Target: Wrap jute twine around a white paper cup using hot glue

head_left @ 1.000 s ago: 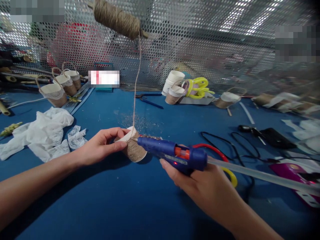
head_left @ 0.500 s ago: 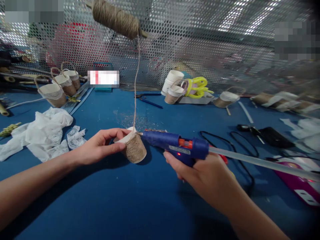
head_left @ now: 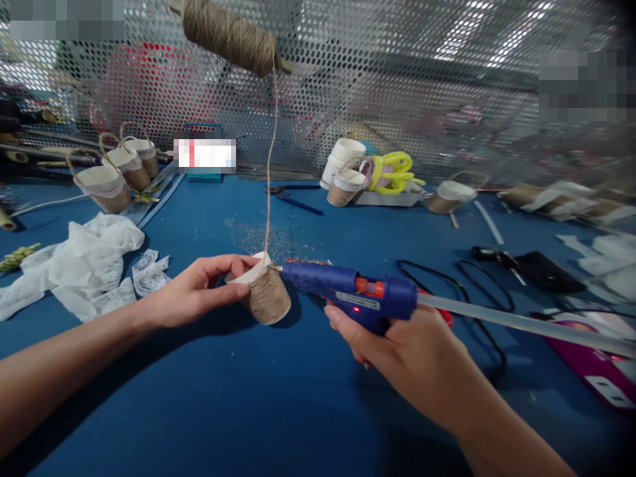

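A pale label (head_left: 358,301) on the blue glue gun (head_left: 322,281) carries print too small to read. The right hand (head_left: 407,348) is closed around the gun's grip, with a glue stick (head_left: 497,321) out the back. The left hand (head_left: 199,291) pinches the rim of a twine-wrapped cup (head_left: 268,298), which sits tilted at its fingertips. The nozzle (head_left: 277,268) is at the cup's upper side, beside the twine (head_left: 269,179) running up to a spool (head_left: 228,38).

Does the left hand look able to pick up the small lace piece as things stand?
Probably not without letting go first: the left hand is holding the twine-wrapped cup. Otherwise the way seems free, as the small lace piece lies close by with nothing visible on top.
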Demonstrator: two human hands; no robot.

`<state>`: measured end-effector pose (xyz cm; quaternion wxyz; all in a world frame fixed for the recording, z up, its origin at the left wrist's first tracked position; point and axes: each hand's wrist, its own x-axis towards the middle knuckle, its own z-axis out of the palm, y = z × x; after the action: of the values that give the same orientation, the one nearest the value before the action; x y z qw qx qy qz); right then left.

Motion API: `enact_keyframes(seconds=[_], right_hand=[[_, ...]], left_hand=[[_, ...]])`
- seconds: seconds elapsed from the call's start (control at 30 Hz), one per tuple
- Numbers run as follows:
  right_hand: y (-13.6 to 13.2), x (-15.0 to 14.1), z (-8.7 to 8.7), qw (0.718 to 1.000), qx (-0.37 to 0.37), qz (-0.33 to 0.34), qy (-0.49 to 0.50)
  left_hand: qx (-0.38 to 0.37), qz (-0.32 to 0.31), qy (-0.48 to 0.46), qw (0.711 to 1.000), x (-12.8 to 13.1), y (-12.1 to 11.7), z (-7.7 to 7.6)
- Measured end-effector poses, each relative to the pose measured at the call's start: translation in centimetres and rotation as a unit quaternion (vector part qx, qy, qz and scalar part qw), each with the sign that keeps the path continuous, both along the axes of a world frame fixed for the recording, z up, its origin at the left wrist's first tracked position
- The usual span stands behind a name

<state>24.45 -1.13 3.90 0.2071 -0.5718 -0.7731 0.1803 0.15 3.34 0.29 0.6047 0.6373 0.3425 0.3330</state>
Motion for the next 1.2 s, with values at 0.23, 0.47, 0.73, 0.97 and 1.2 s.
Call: enact_keyframes(seconds=[0.23,0.47,0.73,0.97,1.2], right_hand=[[0.23,0.02,0.59,0.999,-0.029,-0.006,0.046],[0.2,0.31,0.2,0.994,-0.059,-0.014,0.086],[0.4,-0.23,0.95,0.991,-0.094,-0.039,0.083],[0.1,-0.1,0.64,0.993,-0.088,-0.009,0.08],[0.5,-0.09,0.22,0.991,-0.081,-0.04,0.1]], left_hand=[[0.008,-0.013,0.0,1.0,-0.13,0.05,-0.03],[0.008,-0.014,-0.006,1.0,0.0,0.17,-0.12],[0.002,-0.008,-0.011,1.0,-0.09,0.04,-0.16],[-0.004,-0.007,-0.007,1.0,0.03,0.11,-0.16],[-0.011,0.006,-0.002,1.0,0.07,0.01,0.05]])
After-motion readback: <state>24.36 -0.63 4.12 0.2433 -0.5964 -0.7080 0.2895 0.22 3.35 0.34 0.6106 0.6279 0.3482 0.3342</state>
